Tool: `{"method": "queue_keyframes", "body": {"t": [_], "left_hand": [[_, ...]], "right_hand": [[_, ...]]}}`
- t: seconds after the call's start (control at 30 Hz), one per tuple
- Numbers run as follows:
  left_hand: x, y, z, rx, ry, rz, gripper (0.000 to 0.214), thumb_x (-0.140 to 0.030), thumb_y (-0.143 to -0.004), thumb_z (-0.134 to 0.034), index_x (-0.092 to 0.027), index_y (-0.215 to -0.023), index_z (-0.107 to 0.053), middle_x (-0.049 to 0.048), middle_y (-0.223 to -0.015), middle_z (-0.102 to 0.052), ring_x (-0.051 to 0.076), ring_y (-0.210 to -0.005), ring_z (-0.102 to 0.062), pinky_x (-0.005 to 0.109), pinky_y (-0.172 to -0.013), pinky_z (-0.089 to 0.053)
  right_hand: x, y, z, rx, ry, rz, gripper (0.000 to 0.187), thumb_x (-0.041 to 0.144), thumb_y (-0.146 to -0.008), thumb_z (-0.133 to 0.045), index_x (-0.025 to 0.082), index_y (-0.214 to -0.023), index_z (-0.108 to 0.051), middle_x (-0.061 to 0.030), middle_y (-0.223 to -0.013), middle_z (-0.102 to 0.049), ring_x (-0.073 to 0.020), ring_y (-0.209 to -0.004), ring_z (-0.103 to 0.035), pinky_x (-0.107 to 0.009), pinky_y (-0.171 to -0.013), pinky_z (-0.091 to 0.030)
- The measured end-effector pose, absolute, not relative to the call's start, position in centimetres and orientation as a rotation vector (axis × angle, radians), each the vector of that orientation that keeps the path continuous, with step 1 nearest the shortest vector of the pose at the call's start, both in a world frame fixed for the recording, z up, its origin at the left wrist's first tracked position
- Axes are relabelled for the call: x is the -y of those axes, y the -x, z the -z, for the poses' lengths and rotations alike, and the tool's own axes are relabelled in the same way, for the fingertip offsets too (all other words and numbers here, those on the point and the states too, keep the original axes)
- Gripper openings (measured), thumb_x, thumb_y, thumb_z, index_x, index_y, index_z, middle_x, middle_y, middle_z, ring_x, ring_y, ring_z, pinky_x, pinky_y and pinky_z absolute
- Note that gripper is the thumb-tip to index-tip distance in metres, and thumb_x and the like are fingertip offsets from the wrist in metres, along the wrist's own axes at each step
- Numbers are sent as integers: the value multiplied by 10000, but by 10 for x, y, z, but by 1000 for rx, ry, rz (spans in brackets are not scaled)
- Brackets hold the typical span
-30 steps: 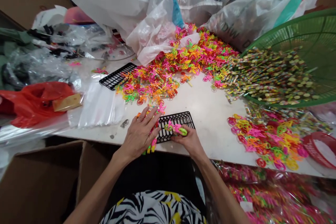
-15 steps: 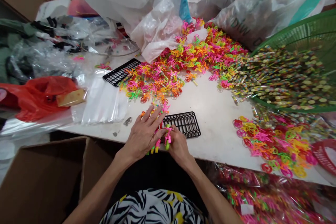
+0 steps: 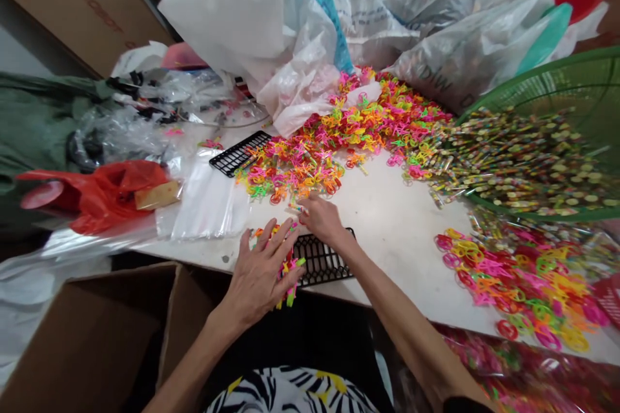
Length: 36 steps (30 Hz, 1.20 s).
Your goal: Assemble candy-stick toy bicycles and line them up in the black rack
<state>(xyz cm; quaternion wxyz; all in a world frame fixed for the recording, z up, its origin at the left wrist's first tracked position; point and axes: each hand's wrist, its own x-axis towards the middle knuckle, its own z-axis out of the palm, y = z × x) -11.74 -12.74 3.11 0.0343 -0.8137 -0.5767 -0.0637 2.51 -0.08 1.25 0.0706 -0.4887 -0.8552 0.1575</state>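
Note:
My left hand [image 3: 264, 264] lies with its fingers spread over several small coloured plastic pieces [image 3: 289, 266] at the left end of a black slotted tray [image 3: 322, 259]. That end of the tray is hidden beneath the hand. Beyond the tray, my right hand [image 3: 321, 218] reaches to the near edge of the big heap of coloured plastic pieces [image 3: 358, 126]. Its fingers are curled together by a small multicoloured stick [image 3: 295, 208]; whether they grip it is hard to make out.
A second black tray [image 3: 239, 153] touches the heap's left side. Clear plastic bags [image 3: 206, 206] and a red bag [image 3: 119, 190] lie left. Right stands a green basket [image 3: 547, 80] with many sticks, a smaller pile of pieces [image 3: 513, 290] before it. An open cardboard box [image 3: 92, 316] stands below the table.
My right hand has left the tray's front edge and moved forward to the heap's near edge. My left hand stays over the tray, fingers wider apart. The view has shifted.

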Motion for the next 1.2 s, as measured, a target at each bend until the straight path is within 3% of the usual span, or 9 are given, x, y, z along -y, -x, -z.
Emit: {"method": "queue_keyframes", "body": {"t": [0.2, 0.27, 0.37, 0.47, 0.63, 0.77, 0.93, 1.1, 1.2], "left_hand": [[115, 115, -30, 1796, 2475, 238, 537, -460, -860, -401, -215, -1338, -374, 41, -1443, -298, 305, -1322, -243, 483, -964, -328], [107, 109, -30, 1807, 2471, 252, 533, -468, -866, -382, -213, -1334, -376, 37, -1447, -284, 309, -1318, -250, 500, -948, -336], [97, 101, -29, 1796, 2478, 273, 538, -475, -875, -352, -217, -1348, -348, 24, -1451, -268, 316, -1317, -248, 538, -946, -320], [92, 96, -26, 1776, 2487, 285, 530, -458, -886, -338, -223, -1360, -324, 17, -1449, -270, 310, -1318, -248, 544, -954, -306], [91, 94, -25, 1767, 2470, 246, 513, -451, -895, -319, -224, -1355, -336, 15, -1448, -265, 304, -1319, -247, 545, -961, -293], [91, 94, -24, 1746, 2469, 221, 525, -457, -894, -322, -212, -1359, -330, 27, -1450, -260, 302, -1321, -246, 531, -960, -299], [89, 95, -25, 1741, 2481, 226, 532, -459, -892, -330, -211, -1362, -326, 29, -1448, -270, 299, -1325, -237, 520, -961, -303], [89, 95, -24, 1751, 2491, 214, 535, -445, -888, -345, -216, -1370, -313, 40, -1448, -274, 309, -1326, -233, 514, -954, -310], [89, 95, -24, 1743, 2494, 217, 550, -449, -882, -360, -215, -1376, -303, 40, -1449, -276, 307, -1330, -222, 500, -962, -306]], "right_hand": [[-6, -47, -3, 2812, 1550, -141, 243, 154, -863, -400, 159, -943, -629, -126, -1182, -539, -218, -923, -566, -309, -728, -422], [-3, -85, -2, 2819, 1534, -45, 247, 103, -846, -410, 165, -905, -642, -112, -1115, -587, -214, -941, -558, -310, -784, -401], [2, -134, -4, 2659, 1526, 7, 286, 103, -865, -397, 204, -1001, -628, -66, -1062, -629, -181, -970, -556, -290, -859, -359], [4, -151, -4, 2318, 1827, 3, 270, 195, -893, -387, 218, -1027, -620, -52, -1059, -638, -162, -929, -582, -255, -767, -386], [-11, -125, 6, 2141, 2242, -240, 428, 460, -880, -364, 186, -777, -676, -94, -805, -683, -204, -788, -630, -267, -642, -394], [-26, -116, 12, 2010, 2334, -221, 360, 399, -858, -398, 163, -895, -667, -129, -898, -674, -237, -858, -627, -295, -680, -412], [-25, -141, 15, 2010, 2321, -419, 238, 301, -819, -445, 195, -934, -626, -93, -950, -647, -234, -880, -613, -287, -651, -410], [-22, -163, 15, 1965, 2276, -387, 264, 357, -842, -435, 179, -934, -607, -95, -956, -619, -218, -872, -590, -290, -679, -401], [-24, -180, 12, 1689, 2330, -250, 266, 262, -802, -449, 137, -993, -586, -125, -984, -608, -231, -890, -574, -306, -694, -403]]}}
